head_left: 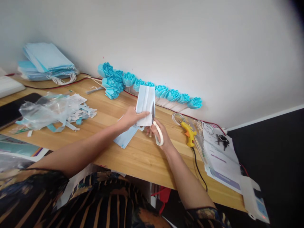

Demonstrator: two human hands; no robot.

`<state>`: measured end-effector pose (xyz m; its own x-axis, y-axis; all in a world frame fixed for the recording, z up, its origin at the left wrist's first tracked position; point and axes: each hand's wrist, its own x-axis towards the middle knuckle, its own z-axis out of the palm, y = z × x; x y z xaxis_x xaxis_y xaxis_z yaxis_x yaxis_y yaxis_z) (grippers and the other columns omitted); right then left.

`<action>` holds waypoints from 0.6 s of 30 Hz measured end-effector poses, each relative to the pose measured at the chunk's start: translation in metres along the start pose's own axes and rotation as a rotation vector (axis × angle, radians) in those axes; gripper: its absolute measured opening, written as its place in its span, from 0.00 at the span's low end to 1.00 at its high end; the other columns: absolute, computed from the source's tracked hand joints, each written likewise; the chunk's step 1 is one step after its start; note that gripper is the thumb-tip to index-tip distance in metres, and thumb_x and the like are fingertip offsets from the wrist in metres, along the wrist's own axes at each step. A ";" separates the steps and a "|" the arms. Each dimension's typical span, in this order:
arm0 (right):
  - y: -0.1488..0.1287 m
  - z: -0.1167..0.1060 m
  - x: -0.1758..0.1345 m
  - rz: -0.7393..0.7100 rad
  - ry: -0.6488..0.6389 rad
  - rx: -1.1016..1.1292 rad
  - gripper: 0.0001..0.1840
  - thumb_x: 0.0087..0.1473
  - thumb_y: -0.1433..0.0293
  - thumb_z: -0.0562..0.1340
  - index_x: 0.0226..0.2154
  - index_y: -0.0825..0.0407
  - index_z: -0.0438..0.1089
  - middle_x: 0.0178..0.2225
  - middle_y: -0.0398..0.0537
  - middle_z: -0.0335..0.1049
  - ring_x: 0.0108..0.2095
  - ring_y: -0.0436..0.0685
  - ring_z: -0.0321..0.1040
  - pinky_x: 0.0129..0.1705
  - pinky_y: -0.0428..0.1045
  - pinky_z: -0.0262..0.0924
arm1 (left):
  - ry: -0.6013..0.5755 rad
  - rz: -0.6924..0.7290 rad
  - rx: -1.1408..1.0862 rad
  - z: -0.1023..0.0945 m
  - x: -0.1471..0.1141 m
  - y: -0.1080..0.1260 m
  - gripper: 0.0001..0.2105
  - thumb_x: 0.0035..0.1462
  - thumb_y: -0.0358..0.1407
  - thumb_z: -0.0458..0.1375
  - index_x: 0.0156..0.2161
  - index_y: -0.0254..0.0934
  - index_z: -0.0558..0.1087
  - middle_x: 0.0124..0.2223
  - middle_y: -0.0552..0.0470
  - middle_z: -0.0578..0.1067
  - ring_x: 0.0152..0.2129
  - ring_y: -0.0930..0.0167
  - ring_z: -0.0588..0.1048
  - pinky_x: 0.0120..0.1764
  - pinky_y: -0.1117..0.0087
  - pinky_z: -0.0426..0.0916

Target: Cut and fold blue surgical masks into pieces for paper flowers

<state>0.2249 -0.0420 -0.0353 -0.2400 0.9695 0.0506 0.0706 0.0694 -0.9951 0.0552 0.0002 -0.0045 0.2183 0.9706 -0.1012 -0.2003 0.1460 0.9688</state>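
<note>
Where the wooden surface (144,164) begins at our far left, we see a dark flat device (14,110), and behind it a stack of pale blue sheets (48,58) trailing white cords (67,79). Next come a crumpled clear bag (45,110) and, partly under it, blue and white scraps (83,115). Along the wall we find bright blue flowers (111,83), bunched at the left and strung out in a row rightward.

Near the middle, our left hand (133,115) grips a pleated blue piece (145,99), thumb across its front, raised above the surface. Another blue piece (125,136) lies beneath. Our right hand (163,131) grasps white-handled scissors (155,125), blades at the held piece's right edge; we cannot tell whether they are cutting into it.

Farther right we have a yellow glue gun (189,133) with a black cord, then papers (217,155) with keys (223,141) on top, and a white box (251,196) at the surface's corner.
</note>
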 end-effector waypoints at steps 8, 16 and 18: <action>-0.009 0.004 -0.003 0.046 0.041 0.058 0.27 0.48 0.45 0.66 0.35 0.51 0.67 0.25 0.40 0.65 0.20 0.46 0.60 0.20 0.44 0.52 | -0.025 0.022 0.009 0.000 0.000 -0.002 0.13 0.49 0.38 0.67 0.34 0.29 0.76 0.26 0.48 0.77 0.20 0.70 0.74 0.21 0.73 0.69; -0.008 0.005 -0.003 0.046 0.046 0.104 0.26 0.48 0.47 0.67 0.33 0.51 0.66 0.23 0.38 0.65 0.17 0.44 0.58 0.17 0.43 0.50 | -0.030 0.024 -0.018 -0.001 0.001 -0.005 0.14 0.48 0.39 0.68 0.35 0.29 0.77 0.28 0.47 0.78 0.23 0.70 0.75 0.23 0.72 0.70; -0.009 0.005 -0.003 0.050 0.056 0.108 0.25 0.48 0.47 0.67 0.32 0.51 0.66 0.23 0.38 0.64 0.17 0.44 0.58 0.17 0.43 0.50 | -0.025 0.032 -0.024 -0.001 0.002 -0.006 0.14 0.47 0.40 0.68 0.35 0.29 0.77 0.30 0.47 0.78 0.23 0.70 0.75 0.25 0.72 0.70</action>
<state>0.2201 -0.0473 -0.0273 -0.1842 0.9829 0.0019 -0.0246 -0.0026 -0.9997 0.0560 0.0013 -0.0104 0.2350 0.9699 -0.0643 -0.2303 0.1198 0.9657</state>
